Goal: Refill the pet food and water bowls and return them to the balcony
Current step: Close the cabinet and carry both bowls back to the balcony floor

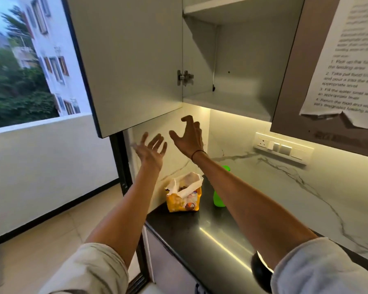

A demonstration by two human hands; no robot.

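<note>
Both hands are raised under the open wall cabinet (232, 60), whose door (125, 64) hangs wide to the left, and both are empty: the left hand (150, 148) shows an open palm with its fingers (157, 141) spread, and the right hand (188, 135) has its fingers (187, 119) loosely curled around nothing. The step in hand looks like either closing that door or turning down to the food; which one I cannot tell. If it is the door, the left hand should press flat on the panel's free lower edge and swing it shut gently, with the right hand kept clear of the hinge (185, 77). The pet food bag (184, 195) stands upright on the dark counter (210, 232) near its far left corner, below the hands. It is yellow, soft and crinkled, its top torn open with white lining flared out, so it wants a grip around the body and a slow tilt when pouring. A green cup (219, 198) stands just beside it, partly hidden by the right forearm. No bowl is clearly identifiable; a dark rounded shape at the counter's near edge could be one.
</note>
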